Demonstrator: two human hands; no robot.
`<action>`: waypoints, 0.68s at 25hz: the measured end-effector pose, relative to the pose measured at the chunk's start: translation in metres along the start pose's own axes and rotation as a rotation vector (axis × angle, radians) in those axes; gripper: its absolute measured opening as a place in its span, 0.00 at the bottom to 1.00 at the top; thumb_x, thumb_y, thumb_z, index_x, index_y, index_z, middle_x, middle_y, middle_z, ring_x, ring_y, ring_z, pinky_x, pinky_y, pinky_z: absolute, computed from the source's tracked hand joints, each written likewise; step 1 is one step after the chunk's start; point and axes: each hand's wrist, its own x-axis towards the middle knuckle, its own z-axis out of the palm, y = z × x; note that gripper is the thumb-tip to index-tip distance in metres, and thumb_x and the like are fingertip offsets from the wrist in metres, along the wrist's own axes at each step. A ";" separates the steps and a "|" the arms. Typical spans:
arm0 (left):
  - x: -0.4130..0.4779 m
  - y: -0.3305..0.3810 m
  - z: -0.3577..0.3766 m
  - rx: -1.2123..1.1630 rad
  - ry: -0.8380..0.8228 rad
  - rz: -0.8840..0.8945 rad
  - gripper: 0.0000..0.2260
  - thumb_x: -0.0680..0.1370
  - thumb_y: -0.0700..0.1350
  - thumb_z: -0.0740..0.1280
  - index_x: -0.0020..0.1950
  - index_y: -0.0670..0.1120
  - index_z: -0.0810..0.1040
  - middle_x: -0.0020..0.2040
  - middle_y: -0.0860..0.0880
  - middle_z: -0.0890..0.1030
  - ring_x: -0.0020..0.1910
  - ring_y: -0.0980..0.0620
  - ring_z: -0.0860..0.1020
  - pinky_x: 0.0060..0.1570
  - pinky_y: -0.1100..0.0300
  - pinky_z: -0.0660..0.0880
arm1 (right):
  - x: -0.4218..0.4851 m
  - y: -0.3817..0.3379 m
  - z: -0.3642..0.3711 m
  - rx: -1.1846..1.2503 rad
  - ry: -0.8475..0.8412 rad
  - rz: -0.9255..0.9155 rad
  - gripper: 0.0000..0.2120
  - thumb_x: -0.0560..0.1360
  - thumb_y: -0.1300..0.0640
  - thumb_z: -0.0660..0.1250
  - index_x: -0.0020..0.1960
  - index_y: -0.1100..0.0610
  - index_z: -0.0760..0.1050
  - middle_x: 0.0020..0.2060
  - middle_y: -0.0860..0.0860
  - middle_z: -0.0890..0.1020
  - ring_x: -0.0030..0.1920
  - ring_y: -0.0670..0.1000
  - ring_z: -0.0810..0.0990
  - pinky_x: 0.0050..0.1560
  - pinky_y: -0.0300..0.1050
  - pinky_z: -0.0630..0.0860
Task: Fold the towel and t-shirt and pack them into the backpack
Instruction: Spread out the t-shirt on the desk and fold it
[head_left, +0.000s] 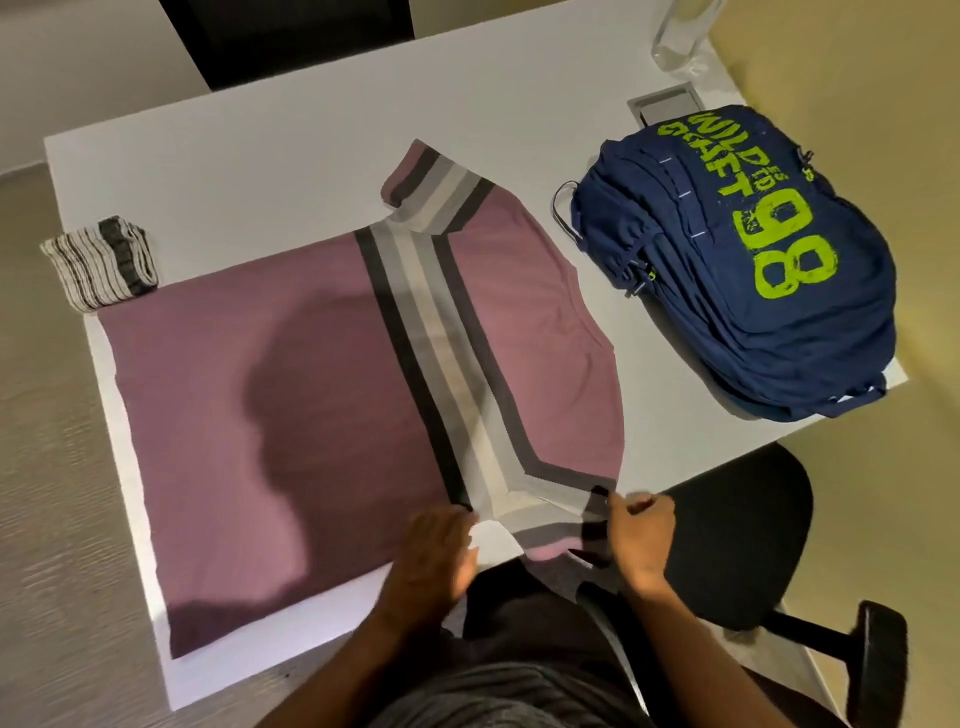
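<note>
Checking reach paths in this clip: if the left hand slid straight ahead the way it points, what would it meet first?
The left hand already rests on the t-shirt; straight ahead lies its grey striped band, probably nothing else before the far sleeve.

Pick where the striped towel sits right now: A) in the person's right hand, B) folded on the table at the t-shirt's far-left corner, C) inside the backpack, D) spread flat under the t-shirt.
B: the striped towel lies folded in a small bundle on the white table, touching the far-left corner of the purple t-shirt, well away from the blue backpack; both hands are at the shirt's near sleeve.
</note>
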 end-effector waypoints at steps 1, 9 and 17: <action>0.010 0.009 0.008 -0.001 -0.056 0.111 0.17 0.78 0.49 0.69 0.66 0.46 0.78 0.62 0.48 0.79 0.59 0.46 0.79 0.63 0.54 0.67 | -0.003 0.011 0.001 0.031 -0.057 0.095 0.27 0.65 0.39 0.72 0.47 0.61 0.73 0.40 0.57 0.80 0.36 0.55 0.78 0.38 0.49 0.77; 0.053 0.043 0.040 0.314 -0.364 0.398 0.19 0.73 0.47 0.70 0.63 0.49 0.73 0.58 0.48 0.77 0.56 0.46 0.76 0.54 0.51 0.75 | -0.017 0.013 -0.017 -0.001 -0.256 0.198 0.10 0.78 0.57 0.74 0.52 0.63 0.77 0.44 0.60 0.85 0.41 0.55 0.82 0.42 0.49 0.78; 0.068 0.051 0.041 0.074 -0.193 0.211 0.03 0.78 0.46 0.68 0.51 0.49 0.77 0.46 0.52 0.79 0.46 0.50 0.78 0.48 0.54 0.75 | -0.017 -0.028 -0.049 0.190 -0.456 0.146 0.06 0.78 0.67 0.71 0.55 0.66 0.78 0.48 0.64 0.83 0.40 0.57 0.84 0.46 0.52 0.86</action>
